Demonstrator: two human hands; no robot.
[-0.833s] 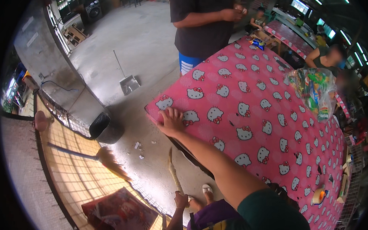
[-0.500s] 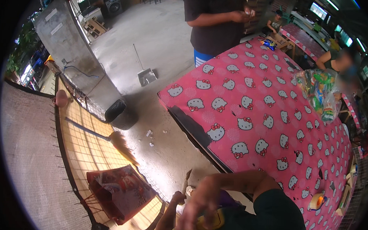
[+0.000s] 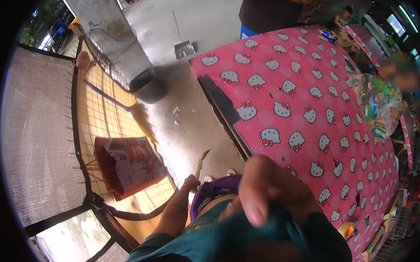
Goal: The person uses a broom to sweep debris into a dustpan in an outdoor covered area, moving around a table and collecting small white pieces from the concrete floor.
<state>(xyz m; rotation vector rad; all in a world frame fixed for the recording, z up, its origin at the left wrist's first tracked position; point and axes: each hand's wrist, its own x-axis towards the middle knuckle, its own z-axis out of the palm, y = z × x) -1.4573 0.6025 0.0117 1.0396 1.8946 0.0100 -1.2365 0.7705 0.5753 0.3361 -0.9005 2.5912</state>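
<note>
I'm reading this off the head view, everything placed against the desk (image 3: 314, 112), which carries a pink cartoon-cat cloth and runs from the top centre down to the lower right. Right hand (image 3: 268, 189) is raised close to the lens, just off the desk's near edge, blurred; fingers curled against the teal shirt (image 3: 242, 240) at the chest, grip looks bunched together on the fabric, though I can't tell for sure whether it actually pinches it. Left hand (image 3: 189, 182) hangs below the desk's near-left edge, down by the purple shorts (image 3: 212, 189); grip state I cannot tell, the fingers are turned away and small. A thin stick (image 3: 200, 163) stands just above that hand, touching or not I can't say. On the far right side of the desk sits a clear bag of coloured packets (image 3: 377, 103). Left of the desk, on the concrete floor (image 3: 191, 125): a black bin (image 3: 143, 79), a dustpan (image 3: 185, 48) beyond the desk's far-left corner, a broom (image 3: 142, 118) lying against the wire fence (image 3: 94, 107). A red bag (image 3: 126, 165) leans on that fence, well left of the desk. A person in a dark top (image 3: 266, 11) stands at the desk's far end.
</note>
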